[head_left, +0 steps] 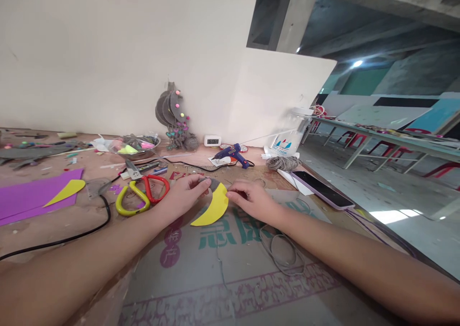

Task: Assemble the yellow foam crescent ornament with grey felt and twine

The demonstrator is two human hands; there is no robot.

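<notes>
A yellow crescent-shaped piece with a grey part at its upper end is held between my hands above the printed board. My left hand pinches the grey part with thumb and fingers. On the other side, my right hand has its fingertips closed at the piece's right edge. Thin grey cord lies in loose loops below my right forearm.
Red-and-yellow scissors, a blue glue gun and a bowl of trimmings lie beyond my hands. Purple sheets are at left; a yarn bundle and a phone are at right. Grey decorations stand against the white panel.
</notes>
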